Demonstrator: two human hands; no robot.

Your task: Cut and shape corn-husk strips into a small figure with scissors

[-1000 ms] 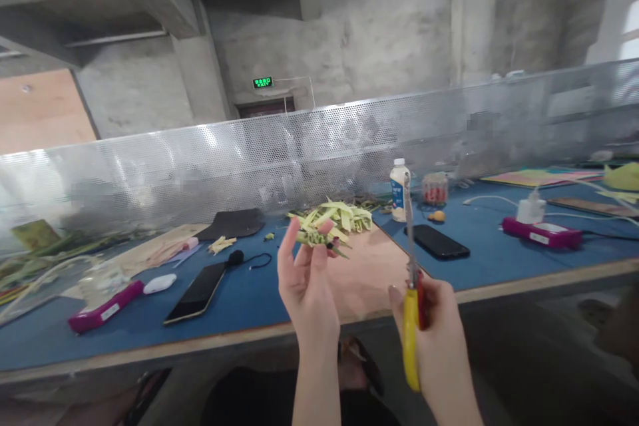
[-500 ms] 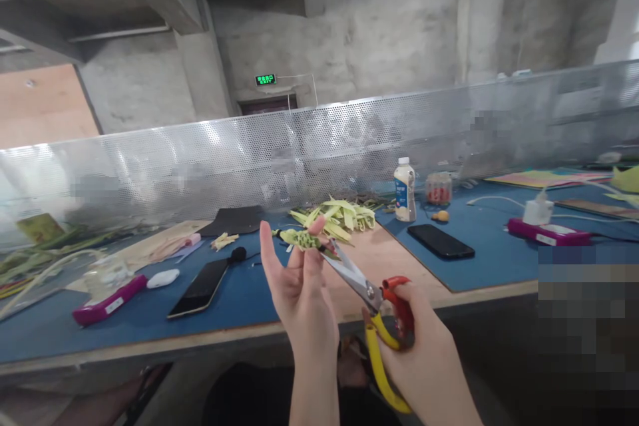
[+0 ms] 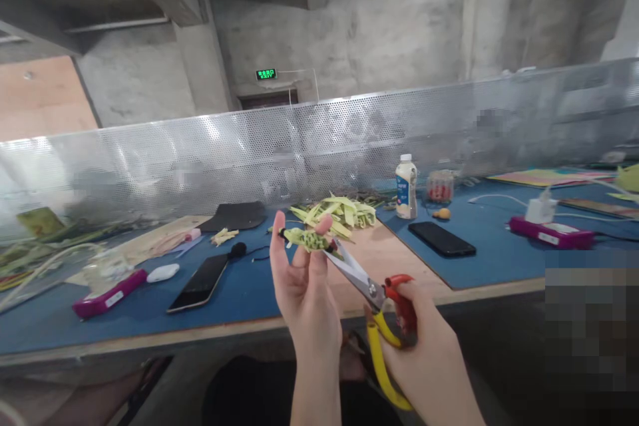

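Pinched in the fingers of my left hand (image 3: pixel 310 296) is a small woven piece of pale green leaf strips (image 3: pixel 308 239), with dark bands near both its ends. My right hand (image 3: pixel 424 339) grips a pair of scissors (image 3: pixel 370 289) with one red and one yellow handle. The blades are parted and their tips reach the right end of the woven piece; whether they touch it I cannot tell. Beyond my hands, a heap of pale green leaf strips (image 3: pixel 344 213) lies on the table.
Right of the heap stand a milk bottle (image 3: pixel 406 188) and a jar (image 3: pixel 440 186), with a black phone (image 3: pixel 442 238) nearer. Another phone (image 3: pixel 202 283) and a purple power strip (image 3: pixel 110 294) lie left. A second purple strip (image 3: pixel 549 233) sits right. A perforated metal screen (image 3: pixel 224 160) backs the table.
My left hand and the woven piece have shifted slightly to the right in the picture. The scissors keep nearly the same pose, their blades still parted at the piece's right end.
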